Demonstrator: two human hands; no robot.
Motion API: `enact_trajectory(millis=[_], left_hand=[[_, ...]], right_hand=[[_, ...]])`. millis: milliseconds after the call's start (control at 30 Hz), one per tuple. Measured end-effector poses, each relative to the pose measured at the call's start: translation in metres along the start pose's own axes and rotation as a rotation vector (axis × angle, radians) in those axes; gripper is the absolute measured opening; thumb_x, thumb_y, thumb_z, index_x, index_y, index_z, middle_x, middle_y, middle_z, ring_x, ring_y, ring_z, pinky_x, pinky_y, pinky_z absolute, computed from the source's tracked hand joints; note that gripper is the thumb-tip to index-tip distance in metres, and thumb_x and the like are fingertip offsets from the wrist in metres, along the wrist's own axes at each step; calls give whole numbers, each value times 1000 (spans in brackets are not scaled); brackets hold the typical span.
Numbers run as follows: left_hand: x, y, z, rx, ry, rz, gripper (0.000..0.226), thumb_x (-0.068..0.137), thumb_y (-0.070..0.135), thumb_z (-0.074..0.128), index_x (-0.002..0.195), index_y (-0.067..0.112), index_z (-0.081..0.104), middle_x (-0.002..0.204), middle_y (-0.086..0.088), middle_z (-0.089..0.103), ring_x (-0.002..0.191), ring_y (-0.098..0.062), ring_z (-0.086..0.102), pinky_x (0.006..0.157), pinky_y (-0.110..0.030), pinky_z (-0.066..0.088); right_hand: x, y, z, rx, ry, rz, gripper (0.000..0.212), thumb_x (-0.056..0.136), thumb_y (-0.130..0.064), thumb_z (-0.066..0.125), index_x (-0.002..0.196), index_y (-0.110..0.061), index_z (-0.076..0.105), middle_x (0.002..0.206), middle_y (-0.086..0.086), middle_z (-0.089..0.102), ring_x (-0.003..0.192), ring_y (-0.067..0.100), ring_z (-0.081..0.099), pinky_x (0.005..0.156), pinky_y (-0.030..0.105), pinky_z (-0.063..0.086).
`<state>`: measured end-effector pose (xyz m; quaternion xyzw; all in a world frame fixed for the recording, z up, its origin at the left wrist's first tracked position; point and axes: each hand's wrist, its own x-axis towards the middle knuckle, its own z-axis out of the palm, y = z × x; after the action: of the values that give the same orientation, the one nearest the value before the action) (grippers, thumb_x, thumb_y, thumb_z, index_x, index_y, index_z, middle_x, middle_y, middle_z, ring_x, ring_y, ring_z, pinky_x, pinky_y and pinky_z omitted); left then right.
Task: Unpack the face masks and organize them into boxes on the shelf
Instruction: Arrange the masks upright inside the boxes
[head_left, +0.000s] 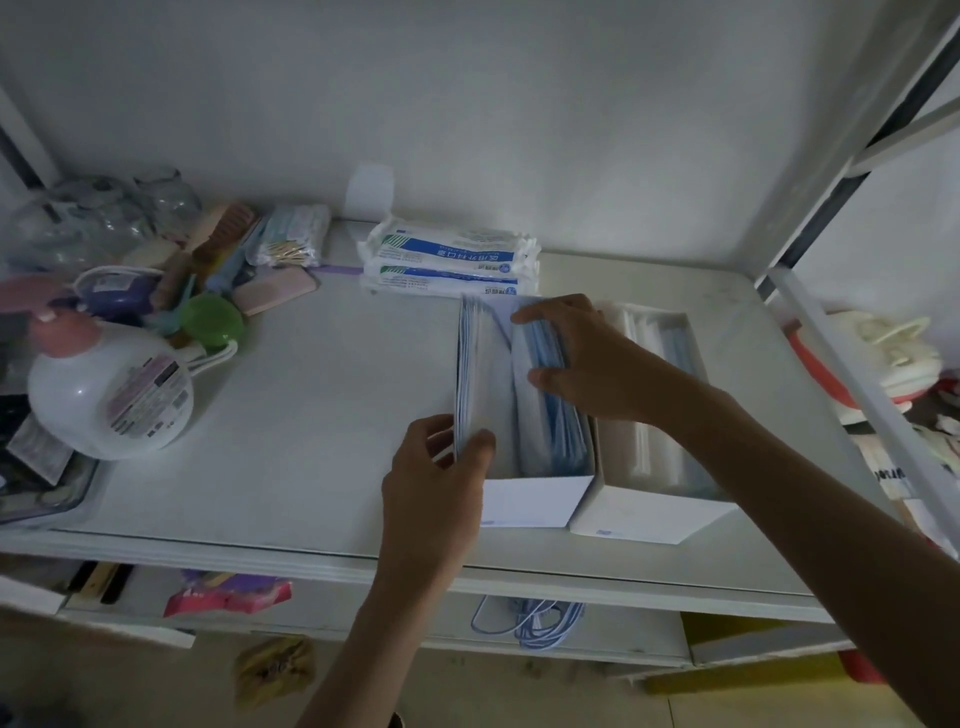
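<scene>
Two open white boxes stand side by side on the shelf (311, 415). The left box (535, 501) holds blue face masks standing on edge. My right hand (582, 358) grips a bundle of blue masks (543, 353) inside that box. My left hand (441, 467) pinches a stack of masks (475, 364) leaning against the box's left wall. The right box (654, 512) holds white and pale masks; my right forearm crosses over it. Sealed white-and-blue mask packs (452, 260) lie stacked behind the boxes against the wall.
At the left of the shelf are a white pump bottle (111, 389), a green round case (213, 322), combs, cotton swabs (291, 239) and a clear bag. Blue mask loops (530, 621) hang below the shelf edge. A metal frame post (852, 384) runs along the right.
</scene>
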<state>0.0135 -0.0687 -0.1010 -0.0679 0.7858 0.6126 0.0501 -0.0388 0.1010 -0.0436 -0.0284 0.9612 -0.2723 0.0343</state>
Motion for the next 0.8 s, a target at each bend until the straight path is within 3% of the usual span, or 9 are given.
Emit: enact_trajectory(millis=[100, 233, 300, 400, 500, 567, 600, 667, 800], left_hand=[[-1, 0, 2, -55, 29, -19, 23, 86, 31, 64, 107, 22, 60, 89, 15, 65, 79, 0, 62, 61, -16, 46], [-5, 1, 5, -85, 80, -56, 13, 86, 27, 64, 99, 24, 59, 86, 14, 66, 72, 4, 57, 51, -2, 39], [-9, 5, 7, -47, 109, -50, 25, 88, 27, 64, 111, 22, 56, 102, 10, 65, 78, 0, 57, 59, 0, 37], [-11, 6, 5, 245, 204, 302, 47, 88, 20, 66, 129, 26, 45, 128, 9, 43, 113, -4, 43, 79, -2, 36], [-6, 16, 6, 499, 231, 551, 13, 89, 28, 64, 101, 26, 65, 123, -2, 52, 123, -14, 33, 80, -22, 48], [1, 16, 9, 619, 179, 532, 33, 89, 52, 52, 78, 27, 70, 100, 3, 66, 116, -15, 34, 91, -35, 39], [5, 17, 10, 702, 153, 508, 50, 86, 66, 41, 71, 28, 70, 94, 7, 67, 115, -14, 35, 94, -31, 27], [8, 16, 9, 801, 118, 447, 68, 75, 84, 24, 68, 35, 71, 100, 9, 66, 121, -15, 34, 87, -23, 15], [3, 16, 7, 796, 45, 387, 59, 76, 78, 33, 72, 35, 74, 122, 3, 53, 126, -18, 25, 97, -32, 27]], right_hand=[[0, 11, -5, 73, 40, -34, 50, 81, -7, 71, 122, -30, 55, 134, 3, 39, 117, 17, 47, 102, 31, 43], [-1, 20, -9, 114, 78, -34, 40, 80, -5, 73, 114, -23, 62, 129, 0, 47, 109, 11, 53, 88, 16, 45], [-2, 20, -8, 113, 84, -40, 33, 81, -5, 72, 111, -17, 65, 123, -3, 49, 108, 10, 54, 87, 14, 43], [-3, 17, -8, 151, 90, -56, 27, 83, -7, 71, 109, -12, 67, 117, -1, 52, 106, 16, 58, 94, 22, 46], [-2, 17, -6, 161, 93, -71, 27, 85, -6, 69, 111, -10, 67, 115, 0, 53, 106, 17, 58, 93, 20, 44], [-2, 19, -4, 174, 103, -60, 33, 85, -9, 69, 116, -13, 63, 122, 1, 52, 112, 14, 55, 95, 20, 42], [-2, 21, -3, 185, 106, -43, 38, 84, -11, 70, 121, -15, 60, 126, 2, 51, 116, 13, 53, 96, 21, 42], [-2, 24, -3, 187, 107, -25, 44, 83, -16, 72, 125, -18, 57, 132, 2, 51, 120, 13, 52, 98, 23, 42], [-1, 25, -4, 169, 97, -43, 42, 80, -17, 75, 120, -19, 60, 132, 0, 51, 120, 13, 52, 100, 27, 45]])
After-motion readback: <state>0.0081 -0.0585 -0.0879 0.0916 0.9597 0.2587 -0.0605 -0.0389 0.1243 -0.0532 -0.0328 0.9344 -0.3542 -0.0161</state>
